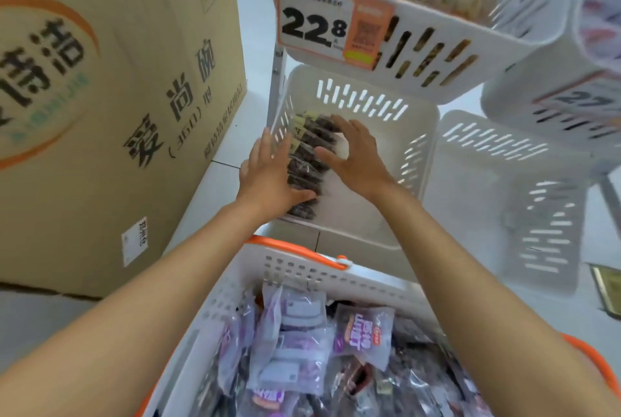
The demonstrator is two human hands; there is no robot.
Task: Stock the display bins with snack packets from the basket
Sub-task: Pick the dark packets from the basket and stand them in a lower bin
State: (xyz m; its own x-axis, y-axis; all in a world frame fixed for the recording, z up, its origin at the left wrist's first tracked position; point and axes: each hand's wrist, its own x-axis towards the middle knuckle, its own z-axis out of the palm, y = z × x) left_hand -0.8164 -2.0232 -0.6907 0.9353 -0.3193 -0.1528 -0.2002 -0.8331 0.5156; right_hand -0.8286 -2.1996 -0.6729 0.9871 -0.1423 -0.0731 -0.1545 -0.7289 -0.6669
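A row of dark snack packets stands along the left wall of a white slotted display bin on the floor. My left hand lies against the near left side of the row with fingers spread. My right hand presses the row from the right, fingers straight, thumb out. Below, the white basket with orange handles holds several purple and clear snack packets.
A large cardboard box stands at the left. A second white bin sits to the right with nothing visible in it. Above hangs a bin of pale snack bags with a 22.8 price tag. White tile floor lies between.
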